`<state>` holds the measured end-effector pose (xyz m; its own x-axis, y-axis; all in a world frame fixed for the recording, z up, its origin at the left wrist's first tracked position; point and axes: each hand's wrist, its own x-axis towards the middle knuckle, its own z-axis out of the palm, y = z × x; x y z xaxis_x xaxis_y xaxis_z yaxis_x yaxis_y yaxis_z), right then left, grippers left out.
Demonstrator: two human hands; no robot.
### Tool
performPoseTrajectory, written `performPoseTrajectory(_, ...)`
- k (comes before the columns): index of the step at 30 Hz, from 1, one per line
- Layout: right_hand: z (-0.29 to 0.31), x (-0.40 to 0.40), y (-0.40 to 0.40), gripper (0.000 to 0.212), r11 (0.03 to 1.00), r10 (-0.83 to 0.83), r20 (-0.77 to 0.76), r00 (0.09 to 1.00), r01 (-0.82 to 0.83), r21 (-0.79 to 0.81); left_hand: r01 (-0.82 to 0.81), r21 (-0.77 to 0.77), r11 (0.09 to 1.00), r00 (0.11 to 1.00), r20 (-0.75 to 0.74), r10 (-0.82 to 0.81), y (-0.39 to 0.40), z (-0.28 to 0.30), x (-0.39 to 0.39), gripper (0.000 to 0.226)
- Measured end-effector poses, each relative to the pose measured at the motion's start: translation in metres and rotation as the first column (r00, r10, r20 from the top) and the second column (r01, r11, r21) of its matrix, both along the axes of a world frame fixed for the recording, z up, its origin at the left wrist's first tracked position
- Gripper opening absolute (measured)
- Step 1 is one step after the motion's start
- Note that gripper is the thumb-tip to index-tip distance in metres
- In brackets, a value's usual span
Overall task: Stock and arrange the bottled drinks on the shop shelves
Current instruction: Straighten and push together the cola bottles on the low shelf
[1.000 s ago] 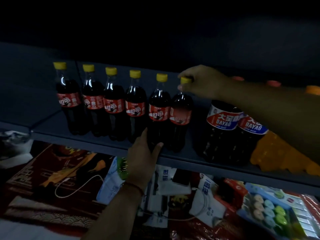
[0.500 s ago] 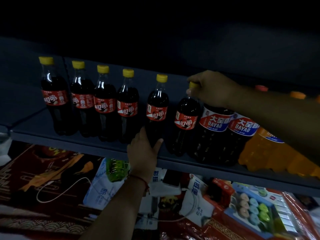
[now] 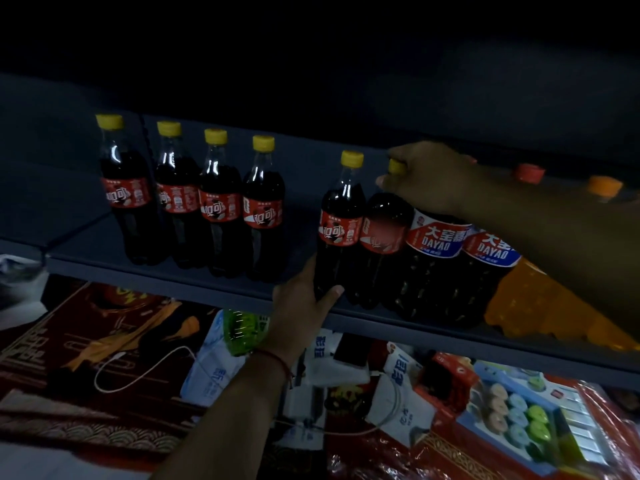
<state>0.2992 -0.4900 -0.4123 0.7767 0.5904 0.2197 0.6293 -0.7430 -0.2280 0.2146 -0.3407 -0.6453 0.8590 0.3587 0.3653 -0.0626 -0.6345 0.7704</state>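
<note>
Several small cola bottles with yellow caps and red labels stand on a dark grey shelf (image 3: 194, 289). A group of them (image 3: 194, 202) stands at the left, with a gap to its right. My left hand (image 3: 304, 306) grips the base of the fifth cola bottle (image 3: 341, 230). My right hand (image 3: 429, 174) holds the cap of the sixth cola bottle (image 3: 382, 233), which presses against two large dark Dayao bottles (image 3: 436, 258). A large orange drink bottle (image 3: 540, 306) stands at the far right, partly hidden by my right arm.
Below the shelf lie red printed packages (image 3: 86, 341), white sachets (image 3: 401, 410), a white cable (image 3: 138, 372), a green pack (image 3: 242, 327) and a blue box of round coloured pieces (image 3: 519, 414). The shelf space above and behind the bottles is dark.
Both hands have slid the fifth and sixth cola bottles to the right, against the large Dayao bottles. A gap has opened between them and the group at the left.
</note>
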Motion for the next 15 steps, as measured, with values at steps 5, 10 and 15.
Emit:
performPoseTrajectory(5, 0.001, -0.015, 0.013, 0.059, 0.997, 0.071, 0.154, 0.985, -0.069, -0.018, -0.131, -0.061, 0.990, 0.986, 0.093, 0.136, 0.012, 0.017, -0.026, 0.065)
performPoseTrajectory(10, 0.008, -0.038, 0.071, 0.065, 0.960, 0.268, 0.193, 0.944, -0.278, 0.027, -0.420, -0.128, 0.898, 0.872, 0.219, 0.439, 0.075, 0.025, -0.058, 0.058)
performPoseTrajectory(15, 0.007, -0.031, 0.137, 0.074, 0.953, 0.298, -0.032, 0.954, -0.296, 0.058, -0.396, -0.136, 0.908, 0.915, 0.019, 0.402, 0.116, 0.006, -0.051, 0.079)
